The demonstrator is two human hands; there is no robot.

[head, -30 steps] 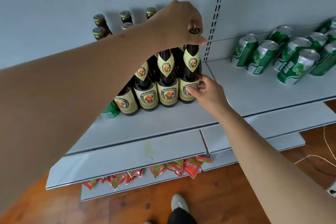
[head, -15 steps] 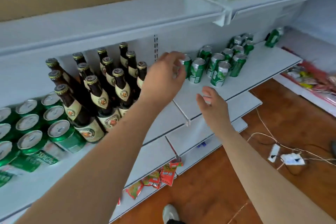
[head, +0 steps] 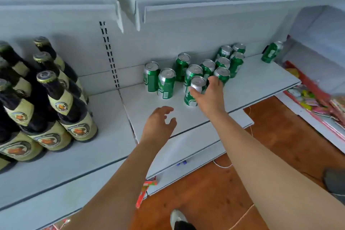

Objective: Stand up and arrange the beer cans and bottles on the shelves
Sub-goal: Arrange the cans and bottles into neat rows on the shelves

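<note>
No wording is reading clearly: the beer bottles (head: 74,115) are showing cream labels with blurred print, and the green cans (head: 166,84) are carrying white markings too smeared to make out.

Right hand (head: 208,96) wraps the nearest green can (head: 194,91), upright at the front of the can cluster (head: 214,65) on the white shelf (head: 257,80). Left hand (head: 158,123) hovers over the shelf, fingers loosely spread, holding nothing. Brown bottles (head: 46,102) stand upright far left.
</note>
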